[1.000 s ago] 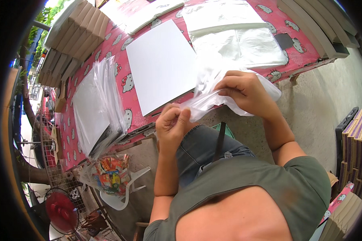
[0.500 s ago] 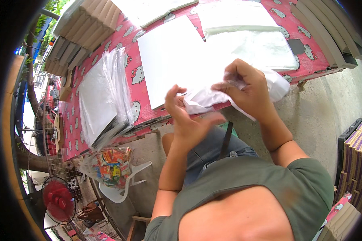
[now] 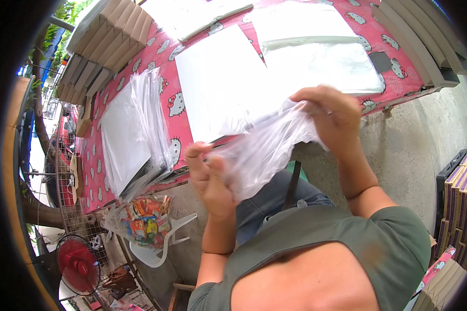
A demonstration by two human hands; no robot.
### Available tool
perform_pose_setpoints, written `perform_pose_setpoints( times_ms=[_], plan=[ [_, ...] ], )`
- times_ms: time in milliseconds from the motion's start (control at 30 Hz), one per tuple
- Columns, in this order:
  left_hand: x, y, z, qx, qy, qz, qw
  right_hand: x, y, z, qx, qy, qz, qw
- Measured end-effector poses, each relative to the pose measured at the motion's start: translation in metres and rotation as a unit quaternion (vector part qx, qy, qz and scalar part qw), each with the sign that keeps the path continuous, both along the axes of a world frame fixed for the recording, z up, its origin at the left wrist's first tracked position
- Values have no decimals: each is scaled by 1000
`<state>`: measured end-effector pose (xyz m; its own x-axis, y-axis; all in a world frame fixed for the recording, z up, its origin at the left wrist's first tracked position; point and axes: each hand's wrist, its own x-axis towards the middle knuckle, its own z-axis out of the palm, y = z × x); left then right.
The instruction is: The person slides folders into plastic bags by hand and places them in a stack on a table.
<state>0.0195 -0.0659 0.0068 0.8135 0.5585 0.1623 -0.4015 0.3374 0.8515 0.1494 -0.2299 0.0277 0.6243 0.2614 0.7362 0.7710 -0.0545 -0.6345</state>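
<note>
A clear plastic bag (image 3: 275, 150) is stretched between my hands over the table's front edge and my lap. My right hand (image 3: 336, 116) grips its gathered upper end, fingers closed. At its lower left end, my left hand (image 3: 213, 181) holds the plastic with bent fingers, a little blurred. Just beyond the bag lies a flat white board (image 3: 218, 78). To its right rests a pile of clear plastic bags (image 3: 321, 59), glossy and bright. On the left, several white sheets in plastic sleeves (image 3: 129, 132) are stacked, their loose edges hanging toward me.
A pink patterned cloth (image 3: 175, 103) covers the table. Grey-brown stacks stand at its far left (image 3: 109, 36) and right (image 3: 420, 41). Below left are a white plastic chair (image 3: 161, 249) with a bag of colourful packets (image 3: 148, 223) and a red fan (image 3: 78, 264). Boxes (image 3: 459, 207) are piled at right.
The plastic bag has been drawn off the table toward me and spread between my hands. My left hand has moved left and nearer; its fingers have closed on the plastic. The right has lowered slightly.
</note>
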Motion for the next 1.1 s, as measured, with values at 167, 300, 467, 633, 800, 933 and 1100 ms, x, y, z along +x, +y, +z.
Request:
perform_pose_setpoints(
  times_ms=[167,300,467,633,800,933,1100],
  plan=[
    [1,28,-23,373,-8,-83,924,1,-3,11,131,102,240,957],
    [-9,35,8,48,-99,-9,994,3,15,4,-33,20,201,979],
    [-17,53,11,326,61,-312,890,13,10,-9,81,322,491,805],
    [-14,76,-8,-181,-196,-280,922,10,7,-29,-257,159,629,716],
    [-7,75,7,213,-152,-425,867,12,-3,-36,-50,323,648,688],
    [-14,79,30,-137,-342,-551,749,24,6,-39,-350,173,632,670],
    [-25,86,15,216,-94,-447,863,30,16,-45,-86,224,665,707]
  ],
)
